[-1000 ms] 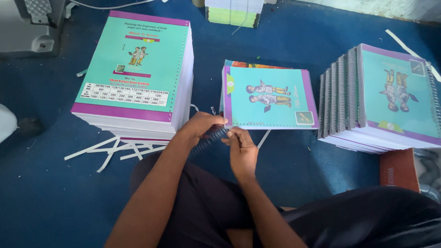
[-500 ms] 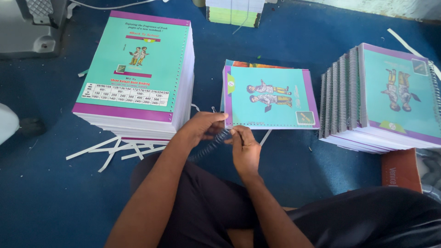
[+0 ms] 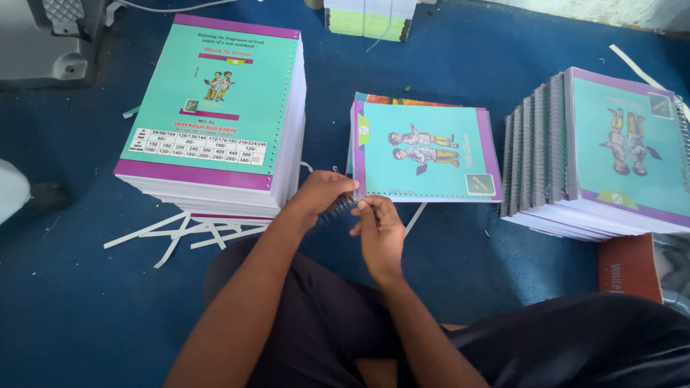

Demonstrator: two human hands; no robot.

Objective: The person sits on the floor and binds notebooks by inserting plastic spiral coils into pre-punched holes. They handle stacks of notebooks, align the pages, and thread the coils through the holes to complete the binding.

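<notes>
A turquoise notebook with a purple border [image 3: 424, 152] lies flat on the blue floor in front of me, its punched edge toward me. My left hand [image 3: 321, 194] and my right hand [image 3: 379, 228] both pinch a dark wire spiral coil [image 3: 340, 209] at the notebook's near left corner. The coil runs slantwise between the two hands, its upper end touching the punched edge. Most of the coil is hidden by my fingers.
A tall stack of unbound turquoise covers and pages [image 3: 215, 115] stands at the left over white paper strips [image 3: 180, 231]. Spiral-bound notebooks [image 3: 596, 154] are piled at the right beside a reddish-brown box [image 3: 629, 267]. Another paper stack [image 3: 370, 16] sits at the far edge.
Both hands have moved up and right with the coil, from below the notebook to its near left corner. The piles have not moved.
</notes>
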